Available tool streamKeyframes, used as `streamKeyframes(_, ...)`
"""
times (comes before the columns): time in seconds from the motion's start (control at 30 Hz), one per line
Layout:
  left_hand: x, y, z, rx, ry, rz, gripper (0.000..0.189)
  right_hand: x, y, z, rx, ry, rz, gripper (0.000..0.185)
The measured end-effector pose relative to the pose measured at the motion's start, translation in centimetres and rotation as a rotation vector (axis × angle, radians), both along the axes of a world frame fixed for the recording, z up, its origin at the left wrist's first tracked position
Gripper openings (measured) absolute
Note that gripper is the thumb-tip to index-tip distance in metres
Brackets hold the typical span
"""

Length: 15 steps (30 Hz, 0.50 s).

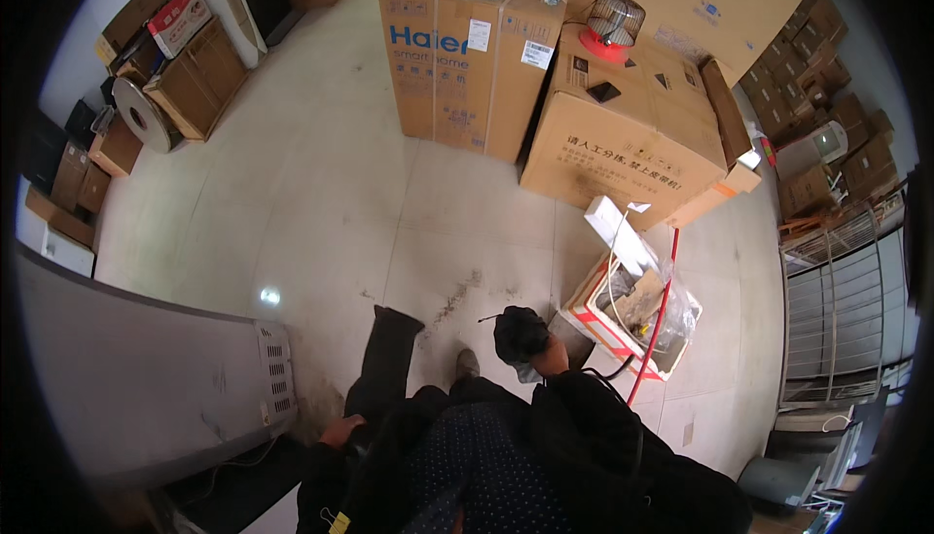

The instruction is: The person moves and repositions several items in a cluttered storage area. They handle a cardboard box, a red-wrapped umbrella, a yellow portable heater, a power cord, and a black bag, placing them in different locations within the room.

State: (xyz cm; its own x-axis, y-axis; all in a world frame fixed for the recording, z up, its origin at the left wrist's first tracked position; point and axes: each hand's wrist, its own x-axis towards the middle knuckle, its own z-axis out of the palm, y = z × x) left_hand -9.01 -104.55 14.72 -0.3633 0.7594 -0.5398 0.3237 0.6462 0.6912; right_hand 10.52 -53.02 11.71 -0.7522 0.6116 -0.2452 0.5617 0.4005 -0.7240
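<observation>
In my right hand (552, 359) is a crumpled black bundle (519, 333), apparently fabric, with a thin dark piece sticking out on its left. A grey patch shows under the bundle. My left hand (343, 432) is low on the left, closed at the side of a long flat black piece (390, 348), apparently cloth or a bag. This piece stretches forward over the floor; its near end merges with my dark clothing. One shoe (468, 363) shows between the two black things. To the right of the bundle stands a white foam box (584, 300) with red tape, filled with scraps.
A red pole (660, 315) leans across the foam box. Ahead stand a Haier carton (452, 96) and a larger carton (620, 133) bearing a caged heater (615, 23) and a phone (604, 91). A grey appliance (160, 373) borders my left; a wire rack (832, 315) stands right.
</observation>
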Motion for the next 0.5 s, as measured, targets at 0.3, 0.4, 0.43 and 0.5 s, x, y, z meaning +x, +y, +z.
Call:
streamKeyframes(0.3, -14.0, 9.9, 5.3, 0.326, -0.120, 0.565, 0.032, -14.7, 11.2, 13.5, -0.071, 0.422, -0.165, 0.056)
streamKeyframes(0.4, -19.9, 16.8, 9.5, 0.413, -0.429, 0.800, 0.050, -18.5, 16.2, 17.8, -0.096, 0.511, -0.215, 0.054)
streamKeyframes(0.43, -21.6, 18.3, 11.5, 0.470, -0.530, 0.892, 0.055, -21.1, 15.7, 21.8, -0.220, 0.736, -0.290, 0.035)
streamKeyframes(0.5, -25.6, 21.1, 12.3, 0.556, -0.469, 0.823, 0.071, -23.0, 18.6, 24.5, -0.005, 0.827, -0.351, 0.053)
